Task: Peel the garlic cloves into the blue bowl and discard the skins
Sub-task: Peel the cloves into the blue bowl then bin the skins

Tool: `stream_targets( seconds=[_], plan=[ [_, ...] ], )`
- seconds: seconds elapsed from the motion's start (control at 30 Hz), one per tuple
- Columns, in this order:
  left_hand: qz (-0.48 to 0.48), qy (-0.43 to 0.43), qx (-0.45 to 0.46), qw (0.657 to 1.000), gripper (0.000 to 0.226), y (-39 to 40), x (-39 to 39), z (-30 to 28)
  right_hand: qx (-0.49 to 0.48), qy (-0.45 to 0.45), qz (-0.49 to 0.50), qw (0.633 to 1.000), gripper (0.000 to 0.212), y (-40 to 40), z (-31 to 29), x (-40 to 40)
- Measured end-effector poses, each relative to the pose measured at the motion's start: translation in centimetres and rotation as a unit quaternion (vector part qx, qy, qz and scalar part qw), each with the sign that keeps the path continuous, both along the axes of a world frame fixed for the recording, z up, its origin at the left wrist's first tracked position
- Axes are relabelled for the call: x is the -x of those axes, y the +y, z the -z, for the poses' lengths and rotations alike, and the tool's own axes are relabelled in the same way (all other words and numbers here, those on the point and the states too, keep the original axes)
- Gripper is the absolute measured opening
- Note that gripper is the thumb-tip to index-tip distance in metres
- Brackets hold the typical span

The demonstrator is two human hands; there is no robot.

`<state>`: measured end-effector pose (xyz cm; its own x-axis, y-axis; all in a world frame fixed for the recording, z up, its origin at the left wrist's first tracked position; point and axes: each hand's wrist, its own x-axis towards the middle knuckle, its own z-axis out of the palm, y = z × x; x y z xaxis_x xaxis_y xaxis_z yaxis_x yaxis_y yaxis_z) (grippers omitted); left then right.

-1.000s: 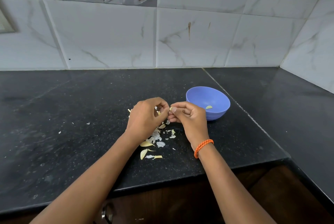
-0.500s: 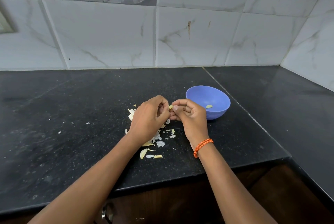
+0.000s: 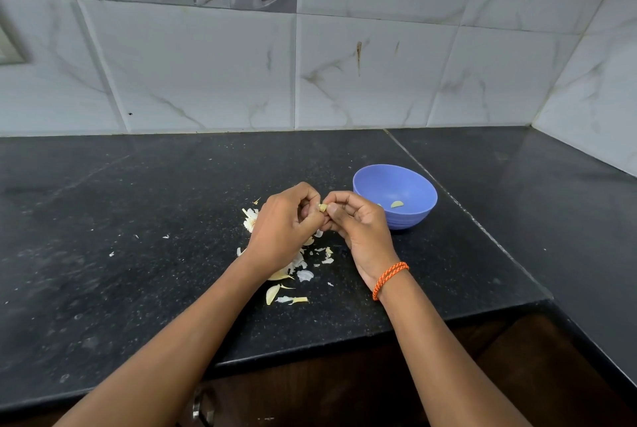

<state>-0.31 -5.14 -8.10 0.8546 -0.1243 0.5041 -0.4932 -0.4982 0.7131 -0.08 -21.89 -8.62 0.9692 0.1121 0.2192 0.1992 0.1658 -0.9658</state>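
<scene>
Black speckled stone countertop (image 3: pixel 138 289), white marbled wall tiles (image 3: pixel 372 75) at 12 o'clock, dark wood cabinet (image 3: pixel 344 388) at 6 o'clock.

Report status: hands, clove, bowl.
Left hand and right hand pinch one garlic clove. Blue bowl holds a peeled clove. Skins below; nothing blocking.

Both forearms were bare to the lower edge of the head view — no sleeves showed on either. The left hand (image 3: pixel 282 230) wore nothing: no ring, watch or band could be seen on it. The right hand (image 3: pixel 362 230) had bare fingers too, but its wrist carried an orange braided cord bracelet (image 3: pixel 389 279) — thin, wound in two strands.
</scene>
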Motion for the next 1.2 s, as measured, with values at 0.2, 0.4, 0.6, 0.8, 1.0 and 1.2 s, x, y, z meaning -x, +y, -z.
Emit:
stream_targets(
  seconds=[0.2,0.4,0.6,0.8,1.0,1.2],
  plan=[
    [-0.015,-0.007,0.02,1.0,0.011,0.33,-0.3,0.13,-0.074,0.015,-0.047,0.996,0.01,-0.11,-0.24,0.24],
    [-0.038,-0.018,-0.013,0.999,0.016,0.33,-0.22,0.25,-0.077,0.045,-0.051,0.995,0.015,-0.03,-0.12,0.11],
    [-0.064,-0.048,-0.082,0.993,0.016,0.08,0.06,0.23,-0.034,0.035,-0.008,0.999,0.018,0.04,0.34,-0.01],
    [-0.052,-0.055,-0.096,0.992,0.009,0.2,0.11,0.33,-0.037,0.029,0.001,0.999,0.017,0.37,0.11,0.24],
    [-0.059,-0.03,-0.043,0.997,0.013,0.47,-0.15,0.23,-0.022,0.016,-0.001,1.0,0.019,0.18,0.17,0.23],
    [-0.097,-0.009,-0.044,0.994,0.015,0.54,-0.04,0.07,-0.031,0.012,0.01,0.999,0.029,0.19,0.02,0.27]
  ],
)
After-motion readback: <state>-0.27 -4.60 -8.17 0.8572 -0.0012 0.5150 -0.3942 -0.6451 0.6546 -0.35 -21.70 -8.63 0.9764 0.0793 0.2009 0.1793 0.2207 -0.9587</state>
